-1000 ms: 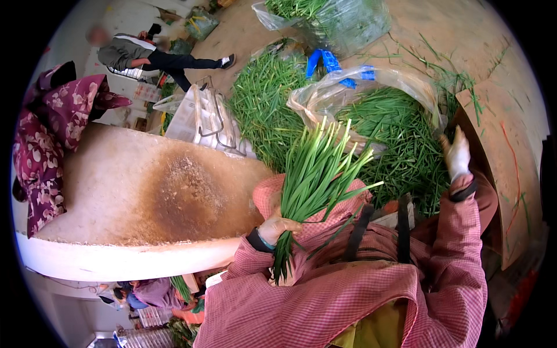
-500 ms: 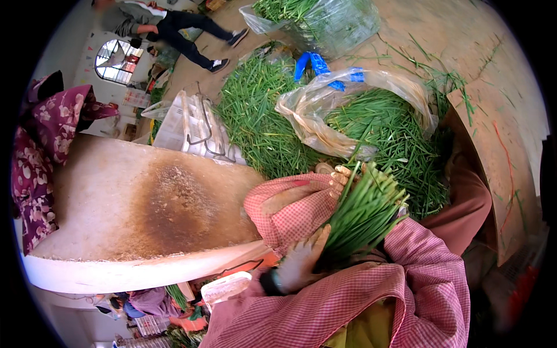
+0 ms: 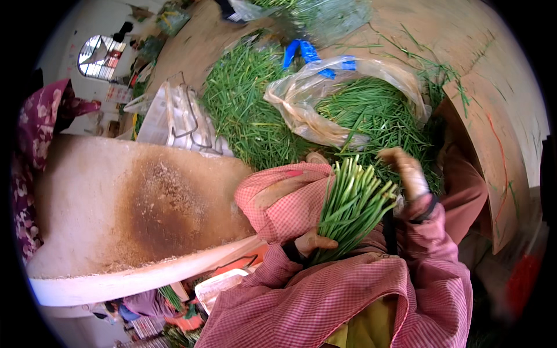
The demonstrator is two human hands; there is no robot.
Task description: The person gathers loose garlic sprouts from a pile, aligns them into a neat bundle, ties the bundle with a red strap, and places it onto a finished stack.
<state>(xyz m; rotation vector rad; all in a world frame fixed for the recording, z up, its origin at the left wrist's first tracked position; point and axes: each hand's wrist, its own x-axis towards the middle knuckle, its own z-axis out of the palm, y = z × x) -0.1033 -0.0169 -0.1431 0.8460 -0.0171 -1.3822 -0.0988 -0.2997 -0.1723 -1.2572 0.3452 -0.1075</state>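
My left hand is closed round the lower leafy part of a bunch of garlic chives. The bunch leans over my lap, its pale stem ends pointing away from me. To the right of those ends, my right hand is raised and smeared by motion, its fingers stretched toward the left and nothing visible in them. Just beyond it lies a heap of loose green chives in an open clear plastic bag. More loose chives are piled left of the bag.
A stained pale tabletop stands at my left, with a white plastic crate behind it. A brown board borders my right side. Another filled bag sits at the back. A floral purple sleeve shows at far left.
My right hand has come away from the bunch to the right. My left hand, earlier spread against the bunch, now grips it. The view has shifted, and the standing person is mostly out of sight.
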